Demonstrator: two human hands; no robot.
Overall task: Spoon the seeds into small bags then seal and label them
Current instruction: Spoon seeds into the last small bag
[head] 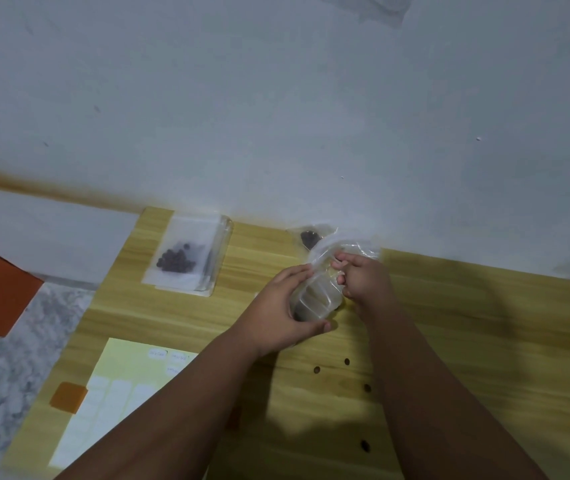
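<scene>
Where the worktop lies nearest, one pale yellow label sheet rests flat, with one orange tab at its left edge. Further on, two hands meet: the left hand curls round one clear tub, and the right hand pinches one crumpled bag just above it. Beyond, at far left, one flat bag holds dark round seeds; a second dark cluster shows behind the crumpled bag.

both forearms reaching forward, left hand curled round a clear bag, right hand pinching its top
</scene>
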